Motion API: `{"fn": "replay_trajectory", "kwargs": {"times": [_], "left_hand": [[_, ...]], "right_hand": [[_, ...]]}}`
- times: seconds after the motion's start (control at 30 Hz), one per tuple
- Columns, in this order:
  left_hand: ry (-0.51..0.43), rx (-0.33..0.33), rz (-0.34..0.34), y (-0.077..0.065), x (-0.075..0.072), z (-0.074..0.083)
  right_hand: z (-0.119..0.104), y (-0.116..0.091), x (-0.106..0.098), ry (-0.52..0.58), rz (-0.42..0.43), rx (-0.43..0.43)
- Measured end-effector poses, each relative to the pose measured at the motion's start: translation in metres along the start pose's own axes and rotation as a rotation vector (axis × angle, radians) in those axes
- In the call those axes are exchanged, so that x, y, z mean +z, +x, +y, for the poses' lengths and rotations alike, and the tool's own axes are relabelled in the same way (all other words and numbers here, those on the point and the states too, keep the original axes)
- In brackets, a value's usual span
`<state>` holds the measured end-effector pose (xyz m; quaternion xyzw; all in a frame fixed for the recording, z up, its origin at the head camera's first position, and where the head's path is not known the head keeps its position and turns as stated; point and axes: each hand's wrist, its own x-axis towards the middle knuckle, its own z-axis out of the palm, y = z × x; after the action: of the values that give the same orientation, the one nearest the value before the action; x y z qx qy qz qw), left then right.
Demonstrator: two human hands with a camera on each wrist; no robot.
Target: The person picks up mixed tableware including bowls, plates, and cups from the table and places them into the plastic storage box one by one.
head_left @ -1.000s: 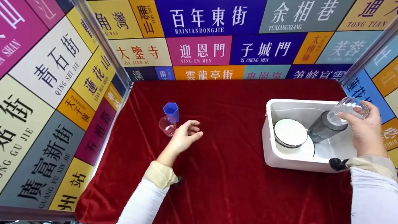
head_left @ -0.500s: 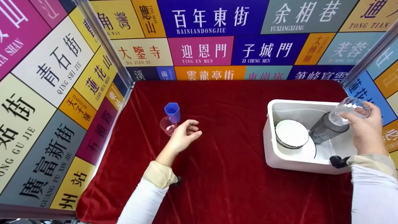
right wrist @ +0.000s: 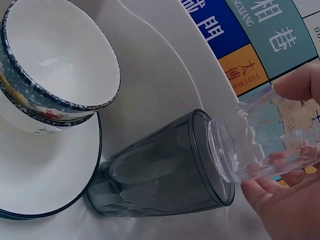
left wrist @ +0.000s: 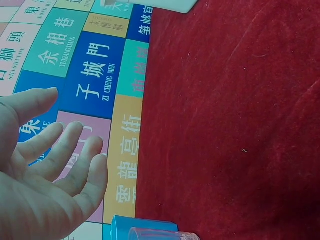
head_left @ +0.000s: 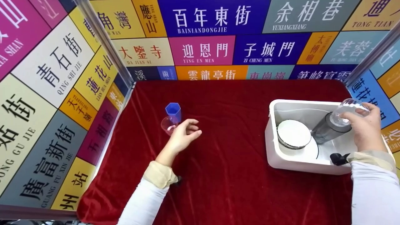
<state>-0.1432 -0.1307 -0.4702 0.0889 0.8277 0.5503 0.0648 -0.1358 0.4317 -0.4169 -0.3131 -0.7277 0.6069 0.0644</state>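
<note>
The right hand (head_left: 368, 128) holds a clear cup (head_left: 347, 114) up over the right side of a white tub (head_left: 297, 164). Its thumb and fingers (right wrist: 260, 194) pinch the sides of the cup, and the cup is tipped. The cup's low end is right by the mouth of a dark gray glass (head_left: 329, 128). I can't tell if those 2 touch. The gray glass leans over inside the tub. Next to it are at least 2 bowls (right wrist: 62, 55), 1 inside the other, on a white plate (right wrist: 45, 175) with a dark rim.

The left hand (head_left: 184, 134) is up over the red cloth (head_left: 231, 175) on the tabletop, and its fingers are loose and a little bent. Close by it are a pink see-through cup (head_left: 168, 124) and a blue cup (head_left: 175, 114) with 6 sides. The blue cup stands upright just behind the pink see-through cup.
</note>
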Motion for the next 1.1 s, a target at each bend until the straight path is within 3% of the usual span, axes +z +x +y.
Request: {"fn": "replay_trajectory", "kwargs": {"times": [0.27, 0.43, 0.53, 0.8, 1.1], "left_hand": [[-0.018, -0.011, 0.008, 0.001, -0.003, -0.001], [-0.014, -0.019, 0.014, 0.001, -0.005, -0.001], [-0.018, -0.026, 0.013, 0.001, -0.006, -0.001], [-0.029, -0.031, 0.015, 0.002, -0.007, -0.002], [-0.039, -0.036, 0.023, 0.002, -0.009, -0.006]], "right_hand": [[0.002, 0.008, 0.002, -0.192, -0.032, 0.038], [0.002, 0.011, 0.004, -0.281, -0.05, -0.015], [0.001, 0.012, 0.006, -0.299, -0.045, -0.021], [0.0, 0.014, 0.009, -0.297, -0.026, 0.063], [0.013, 0.012, 0.014, -0.296, -0.016, 0.113]]}}
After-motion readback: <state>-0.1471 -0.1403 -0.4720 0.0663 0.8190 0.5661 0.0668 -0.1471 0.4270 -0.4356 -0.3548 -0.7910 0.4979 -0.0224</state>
